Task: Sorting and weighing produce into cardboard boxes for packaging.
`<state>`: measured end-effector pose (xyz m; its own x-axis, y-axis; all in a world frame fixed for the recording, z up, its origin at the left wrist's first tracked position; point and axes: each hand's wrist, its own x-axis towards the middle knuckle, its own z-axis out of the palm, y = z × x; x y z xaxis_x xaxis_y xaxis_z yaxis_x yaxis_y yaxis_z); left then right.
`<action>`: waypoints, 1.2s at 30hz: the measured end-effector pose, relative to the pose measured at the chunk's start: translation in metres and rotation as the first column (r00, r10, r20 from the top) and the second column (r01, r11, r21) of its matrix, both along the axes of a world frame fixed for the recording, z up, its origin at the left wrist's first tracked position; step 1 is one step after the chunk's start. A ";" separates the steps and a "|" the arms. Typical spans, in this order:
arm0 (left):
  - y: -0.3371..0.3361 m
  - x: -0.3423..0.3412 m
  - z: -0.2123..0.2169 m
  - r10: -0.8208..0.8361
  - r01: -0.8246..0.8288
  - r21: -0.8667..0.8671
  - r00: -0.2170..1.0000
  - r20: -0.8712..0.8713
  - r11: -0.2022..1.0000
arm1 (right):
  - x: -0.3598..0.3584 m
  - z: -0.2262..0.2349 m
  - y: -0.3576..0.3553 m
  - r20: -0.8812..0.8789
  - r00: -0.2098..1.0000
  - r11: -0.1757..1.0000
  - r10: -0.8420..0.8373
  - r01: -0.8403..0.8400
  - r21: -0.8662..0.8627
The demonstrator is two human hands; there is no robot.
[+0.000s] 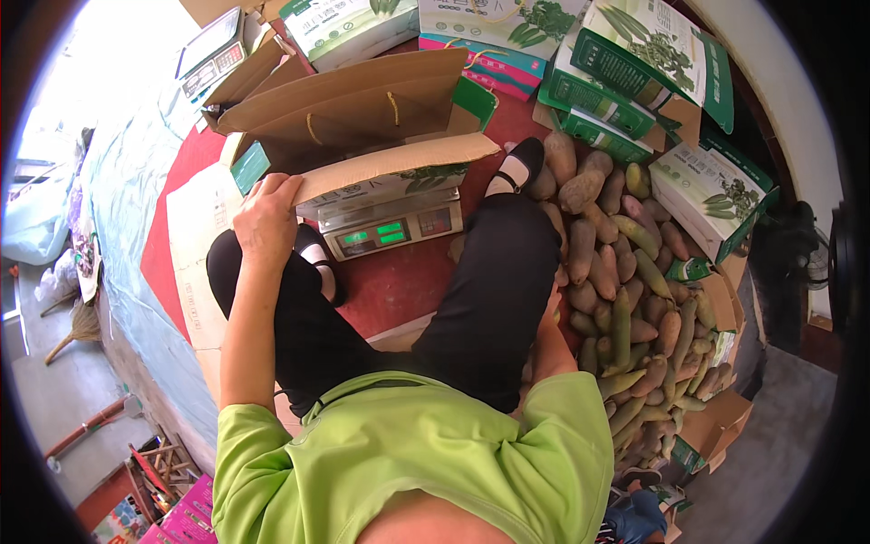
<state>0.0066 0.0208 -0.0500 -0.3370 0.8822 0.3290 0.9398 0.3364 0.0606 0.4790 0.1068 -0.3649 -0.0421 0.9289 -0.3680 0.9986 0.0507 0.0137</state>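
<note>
The left hand (265,213) grips a flap of the open box (353,127) (which sits on a scale (391,227)); the right hand is hidden beside the roots (625,290), so its grip cannot be told.

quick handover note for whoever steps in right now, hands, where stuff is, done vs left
Left hand: grip closed over the near flap edge of the open cardboard box.
Right hand: out of sight; the arm drops behind the right leg toward the pile of tubers.
Box sits on the digital scale, whose green display is lit; I can't see the box's contents from here.
Tubers lie heaped on the floor to the right, none in hand as far as I can see.
More printed green cartons are stacked beyond.
Done: box opened and set on the scale.
Left: the heap is still large and unboxed.
</note>
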 end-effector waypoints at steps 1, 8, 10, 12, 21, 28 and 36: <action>-0.002 -0.001 0.000 0.004 -0.004 -0.003 1.000 -0.008 1.000 | -0.001 0.009 -0.001 -0.054 0.998 0.999 0.039 -0.037 0.031; -0.010 -0.006 0.004 -0.002 0.002 -0.012 1.000 0.000 1.000 | -0.015 0.073 -0.018 -0.081 0.996 0.998 -0.036 0.040 0.045; -0.009 -0.005 0.003 -0.013 0.013 -0.006 1.000 0.001 1.000 | 0.004 0.073 -0.019 -0.121 0.988 0.989 -0.093 0.105 0.105; -0.010 -0.006 0.003 -0.025 0.025 0.007 1.000 -0.009 1.000 | 0.030 0.072 -0.018 -0.220 0.971 0.968 -0.095 0.141 0.206; -0.021 -0.004 0.005 -0.126 0.126 -0.007 0.989 -0.083 0.992 | 0.029 0.190 0.069 -0.866 0.488 0.840 0.112 0.419 0.345; -0.025 -0.003 0.006 -0.164 0.160 -0.054 0.984 -0.065 0.986 | -0.099 0.380 0.089 -0.929 0.116 0.899 0.351 0.236 0.369; -0.025 -0.008 0.003 -0.163 0.160 -0.056 0.985 -0.055 0.986 | -0.241 0.395 0.099 -0.945 0.078 0.932 0.317 -0.212 0.295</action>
